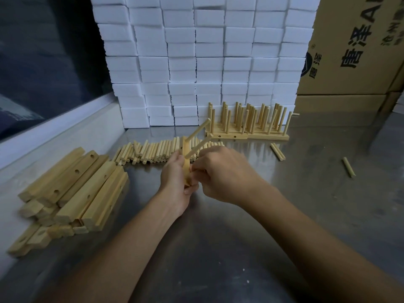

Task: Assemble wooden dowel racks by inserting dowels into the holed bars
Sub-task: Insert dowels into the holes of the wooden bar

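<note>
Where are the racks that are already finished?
The finished racks stand at the back of the metal table, right of centre, against the stack of white boxes and just behind the row of loose dowels.

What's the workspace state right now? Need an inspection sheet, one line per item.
Surface: metal table, bare in front.
Job's things: holed bar held upright with two dowels in it; stacked bars left; loose dowels behind; finished racks at back.
Clutter: stray dowels on the right.
Hands: left hand grips the bar; right hand pinches beside it.
Cables: nothing seen.
Surroundings: white boxes, cardboard carton.
</note>
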